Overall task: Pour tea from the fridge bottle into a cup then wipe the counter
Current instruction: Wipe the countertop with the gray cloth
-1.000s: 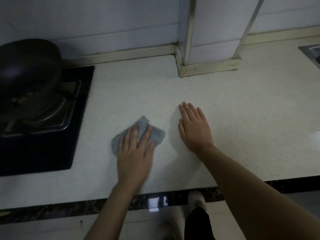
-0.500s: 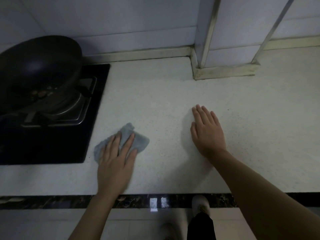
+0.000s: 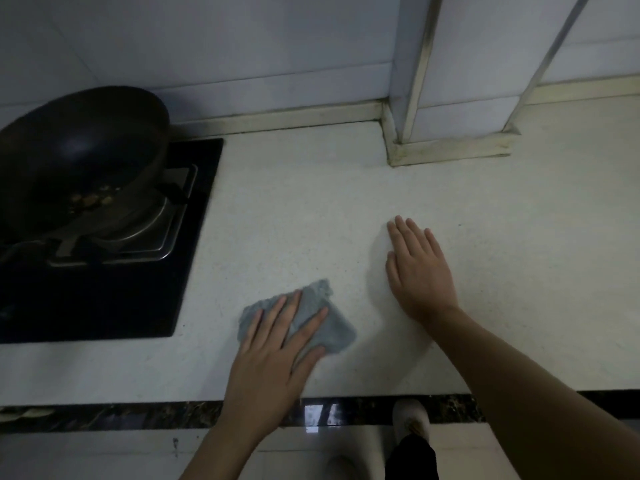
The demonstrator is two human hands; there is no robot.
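The left hand (image 3: pixel 273 355) presses flat, fingers straight, on the grey cloth (image 3: pixel 311 317) on the counter (image 3: pixel 298 209) (the right hand (image 3: pixel 420 271) lies flat beside it), and a wide wipe could bump the stove (image 3: pixel 114 271) or miss spots.

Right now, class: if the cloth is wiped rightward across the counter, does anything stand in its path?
Yes: the right hand rests flat on the counter, to the right of the cloth under the left hand. Nothing else visible.
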